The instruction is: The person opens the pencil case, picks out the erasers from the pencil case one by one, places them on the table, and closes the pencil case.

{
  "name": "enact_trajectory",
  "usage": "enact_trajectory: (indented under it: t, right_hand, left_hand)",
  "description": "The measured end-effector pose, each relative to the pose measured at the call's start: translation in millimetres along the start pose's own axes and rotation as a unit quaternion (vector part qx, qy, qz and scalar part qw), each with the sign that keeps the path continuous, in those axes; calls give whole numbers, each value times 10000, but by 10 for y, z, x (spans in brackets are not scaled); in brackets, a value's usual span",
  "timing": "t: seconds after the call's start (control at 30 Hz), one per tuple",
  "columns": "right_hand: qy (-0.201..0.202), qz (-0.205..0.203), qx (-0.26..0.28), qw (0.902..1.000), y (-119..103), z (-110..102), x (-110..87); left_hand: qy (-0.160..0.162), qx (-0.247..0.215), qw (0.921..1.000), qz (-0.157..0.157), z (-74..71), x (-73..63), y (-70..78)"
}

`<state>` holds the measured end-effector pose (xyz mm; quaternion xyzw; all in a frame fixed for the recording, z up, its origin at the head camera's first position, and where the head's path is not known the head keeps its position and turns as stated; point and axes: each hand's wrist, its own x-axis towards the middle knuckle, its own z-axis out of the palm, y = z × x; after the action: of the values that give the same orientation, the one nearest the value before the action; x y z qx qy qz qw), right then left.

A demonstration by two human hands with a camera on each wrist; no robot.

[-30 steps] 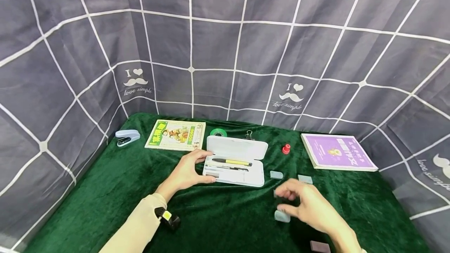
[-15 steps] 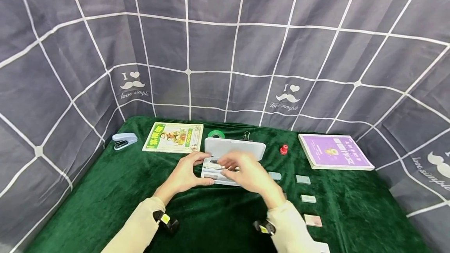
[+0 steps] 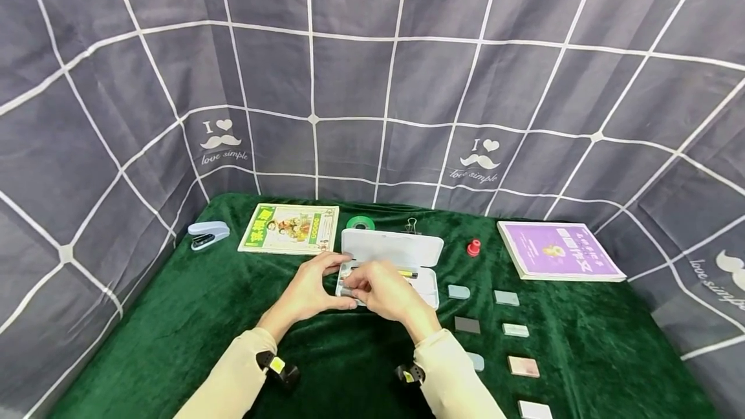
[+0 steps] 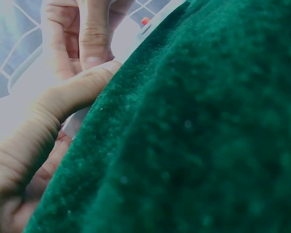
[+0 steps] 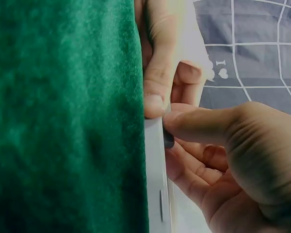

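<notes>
An open white pencil case [image 3: 429, 283] lies with its lid raised. Inside it are a yellow-and-black pen [image 3: 407, 273] and other items mostly covered by my hand. My left hand [image 3: 305, 290] grips the case's left end, thumb on the front edge and fingers toward the back. Over the left part of the case, my right hand [image 3: 387, 293] pinches a small dark grey block [image 5: 169, 140] between thumb and fingers, beside the left thumb. The left wrist view shows the left thumb [image 4: 85, 87] close to the right fingers; the block cannot be made out there.
Several small blocks, including a dark one [image 3: 467, 324] and a pink one [image 3: 524, 366], lie right of the case. Behind are a picture book [image 3: 289, 228], green tape [image 3: 361, 222], a binder clip [image 3: 411, 225] and a red stamp-like piece [image 3: 474, 247]. A stapler [image 3: 208, 234] and purple book [image 3: 560, 251] flank them.
My right hand has moved left from the loose blocks to the pencil case, then further to its left end, where it pinches the dark grey block. My left hand keeps its grip.
</notes>
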<state>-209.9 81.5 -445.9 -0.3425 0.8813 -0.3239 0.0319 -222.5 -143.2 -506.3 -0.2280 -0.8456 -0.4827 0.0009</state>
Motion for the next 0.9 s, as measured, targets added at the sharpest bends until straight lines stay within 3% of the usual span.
enact_trajectory:
  t: [0.2,0.33,0.7,0.9]
  right_hand:
    - [17,117,161,9998,2,-13,-9]
    - [284,117,341,9989,-21,-102,-34]
    - [1485,-136,415,9879,-105,-665,-298]
    - [1768,-91,255,9839,-102,-979,-599]
  left_hand:
    - [-36,-8,10000,-36,-2,3,2]
    - [-18,15,10000,-53,7,4,-6]
    - [7,-4,9999,-157,16,8,19]
    - [-7,41,9997,-250,2,2,53]
